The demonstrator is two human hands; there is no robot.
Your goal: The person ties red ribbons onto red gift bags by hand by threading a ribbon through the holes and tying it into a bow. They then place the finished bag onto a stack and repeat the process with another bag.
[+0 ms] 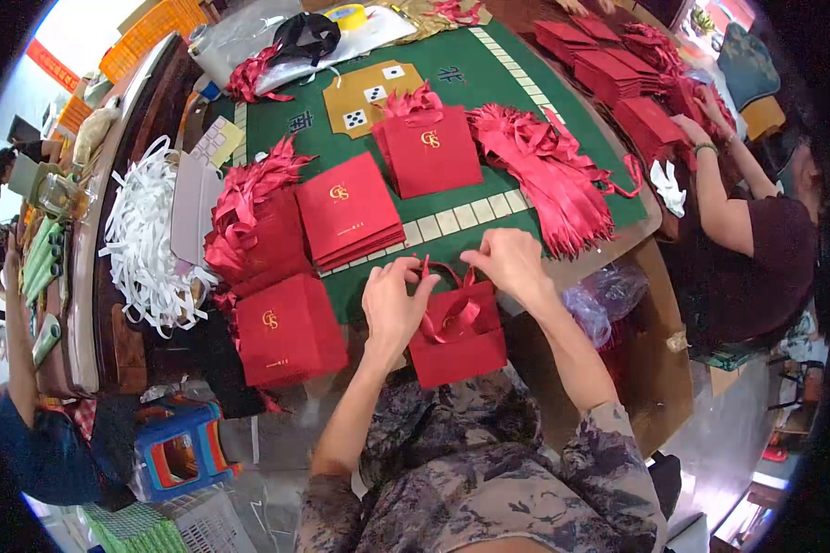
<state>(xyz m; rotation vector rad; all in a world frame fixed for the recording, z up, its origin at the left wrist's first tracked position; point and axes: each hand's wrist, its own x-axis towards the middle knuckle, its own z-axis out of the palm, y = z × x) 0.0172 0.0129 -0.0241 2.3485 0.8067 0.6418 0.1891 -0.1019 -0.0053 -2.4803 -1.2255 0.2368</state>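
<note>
A small red paper gift bag (459, 361) rests against my lap at the table's front edge, with a red ribbon (444, 332) looped across its front. At the bag's upper left, my left hand (397, 302) is closed, its fingertips pinching the ribbon. My right hand (510, 263) pinches the ribbon at the upper right, and a strand arcs between both hands. Beyond them lie a stack of flat red bags (350, 207) with gold lettering and a standing group of red bags (431, 152). A bundle of red ribbons (553, 184) lies near my right hand.
More red bags (290, 332) and ribbons (258, 198) are on the left, beside a heap of white straps (152, 230). The green tabletop (489, 74) has printed tiles. At right, another person's hands (701, 124) touch red bags (650, 124). A blue stool (180, 452) stands lower left.
</note>
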